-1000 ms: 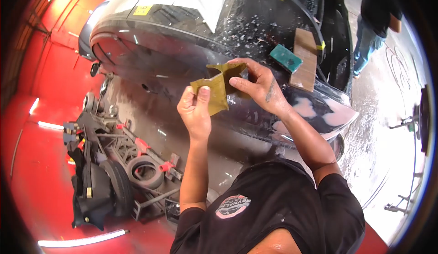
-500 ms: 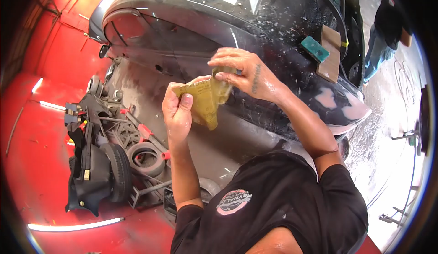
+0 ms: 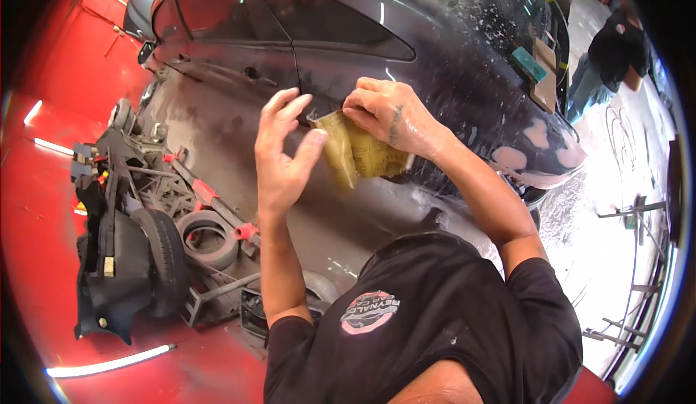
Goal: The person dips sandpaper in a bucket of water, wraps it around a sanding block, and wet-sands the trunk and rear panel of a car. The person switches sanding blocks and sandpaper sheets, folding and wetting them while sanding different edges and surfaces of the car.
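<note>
My right hand [image 3: 395, 117] pinches a yellow-brown sheet of sandpaper [image 3: 377, 156] at its upper edge. Printing shows on the sheet's back, and a folded flap hangs down at its left, blurred by motion. Just left of the sheet is my left hand [image 3: 285, 159], its fingers apart and bent, the thumb close to the flap. Behind both hands stands a dark car [image 3: 341, 70], wet and streaked towards its right end, with pale sanded patches [image 3: 536, 134] near the corner.
A teal sanding block [image 3: 529, 64] and a brown board [image 3: 545, 88] lie on the car. Left of me are a loose tyre [image 3: 210, 238], a black plastic part [image 3: 119, 281] and metal frames on the floor. Another person [image 3: 616, 48] stands beyond the car at right.
My left hand has let go of the sandpaper and moved slightly left, its fingers spreading. The right hand keeps the sheet, which has swung round. The view has shifted, showing more of the car's side.
</note>
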`<action>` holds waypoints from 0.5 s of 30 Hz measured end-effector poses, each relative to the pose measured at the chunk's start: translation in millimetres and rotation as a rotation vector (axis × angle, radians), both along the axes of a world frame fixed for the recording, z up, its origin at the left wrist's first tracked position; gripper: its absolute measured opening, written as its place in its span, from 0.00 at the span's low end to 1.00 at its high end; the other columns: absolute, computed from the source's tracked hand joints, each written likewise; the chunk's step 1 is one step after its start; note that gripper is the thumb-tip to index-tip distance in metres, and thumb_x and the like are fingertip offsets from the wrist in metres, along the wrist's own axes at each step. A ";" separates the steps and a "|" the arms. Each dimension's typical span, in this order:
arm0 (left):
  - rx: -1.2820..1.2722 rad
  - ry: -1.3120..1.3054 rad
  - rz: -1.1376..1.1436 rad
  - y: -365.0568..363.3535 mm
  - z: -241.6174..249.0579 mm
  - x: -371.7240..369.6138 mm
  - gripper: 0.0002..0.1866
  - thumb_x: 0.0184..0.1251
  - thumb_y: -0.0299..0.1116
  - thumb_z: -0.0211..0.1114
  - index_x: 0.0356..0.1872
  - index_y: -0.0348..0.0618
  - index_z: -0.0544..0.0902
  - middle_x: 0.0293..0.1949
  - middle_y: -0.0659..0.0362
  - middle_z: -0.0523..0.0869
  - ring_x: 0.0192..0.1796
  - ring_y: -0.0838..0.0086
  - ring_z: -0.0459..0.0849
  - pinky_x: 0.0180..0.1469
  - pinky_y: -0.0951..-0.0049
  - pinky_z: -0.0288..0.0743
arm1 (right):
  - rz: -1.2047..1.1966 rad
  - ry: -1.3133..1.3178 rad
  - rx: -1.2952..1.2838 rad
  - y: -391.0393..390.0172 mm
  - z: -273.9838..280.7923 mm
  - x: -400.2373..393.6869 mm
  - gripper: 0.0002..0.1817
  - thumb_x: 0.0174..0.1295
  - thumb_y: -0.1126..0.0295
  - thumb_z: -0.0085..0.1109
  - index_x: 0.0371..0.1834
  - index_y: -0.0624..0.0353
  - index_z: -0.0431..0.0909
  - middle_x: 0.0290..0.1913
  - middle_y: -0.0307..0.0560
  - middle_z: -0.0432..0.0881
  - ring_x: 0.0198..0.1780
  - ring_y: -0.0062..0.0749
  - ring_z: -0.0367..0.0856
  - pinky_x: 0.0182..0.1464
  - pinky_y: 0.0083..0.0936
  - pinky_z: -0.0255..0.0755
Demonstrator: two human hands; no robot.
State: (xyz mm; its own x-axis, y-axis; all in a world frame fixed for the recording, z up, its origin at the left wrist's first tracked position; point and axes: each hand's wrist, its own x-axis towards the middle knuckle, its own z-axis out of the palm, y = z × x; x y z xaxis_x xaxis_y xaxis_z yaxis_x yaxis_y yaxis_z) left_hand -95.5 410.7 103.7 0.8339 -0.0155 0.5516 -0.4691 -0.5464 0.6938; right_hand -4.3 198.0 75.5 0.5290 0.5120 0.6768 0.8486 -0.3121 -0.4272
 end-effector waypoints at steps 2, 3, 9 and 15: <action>0.238 -0.071 -0.004 2.8 -3.3 -0.1 0.21 0.63 0.32 0.76 0.57 0.39 0.88 0.61 0.51 0.85 0.64 0.56 0.81 0.70 0.59 0.72 | -0.010 -0.044 -0.052 9.5 -0.7 -7.3 0.05 0.65 0.70 0.68 0.37 0.60 0.84 0.35 0.47 0.81 0.37 0.50 0.84 0.39 0.41 0.79; 0.287 -0.072 0.010 6.1 -13.8 4.4 0.18 0.64 0.32 0.75 0.55 0.40 0.88 0.56 0.53 0.87 0.62 0.56 0.82 0.71 0.56 0.70 | -0.007 -0.061 -0.084 11.3 -0.7 -10.6 0.05 0.65 0.70 0.68 0.37 0.59 0.84 0.35 0.47 0.80 0.36 0.50 0.84 0.39 0.41 0.78; 0.505 -0.180 0.011 13.0 -30.2 6.0 0.08 0.64 0.28 0.73 0.44 0.40 0.89 0.40 0.57 0.87 0.55 0.60 0.83 0.74 0.49 0.63 | -0.011 -0.092 -0.198 18.3 -5.9 -24.3 0.05 0.65 0.68 0.67 0.37 0.57 0.84 0.34 0.46 0.79 0.35 0.48 0.83 0.39 0.41 0.77; 0.474 -0.207 -0.082 11.5 -51.4 11.9 0.06 0.61 0.28 0.74 0.38 0.44 0.88 0.37 0.60 0.86 0.52 0.62 0.82 0.72 0.48 0.65 | -0.050 -0.038 -0.264 13.8 -11.0 -33.6 0.06 0.66 0.67 0.68 0.38 0.57 0.85 0.34 0.46 0.79 0.37 0.48 0.83 0.41 0.41 0.78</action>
State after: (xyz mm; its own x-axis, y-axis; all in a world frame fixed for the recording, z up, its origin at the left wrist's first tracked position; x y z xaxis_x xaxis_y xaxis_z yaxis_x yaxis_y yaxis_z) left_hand -83.6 422.2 52.3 0.6939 -0.3645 0.6210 -0.6247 -0.7335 0.2676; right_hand -37.8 211.8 64.5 0.5347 0.6476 0.5429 0.8433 -0.4503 -0.2934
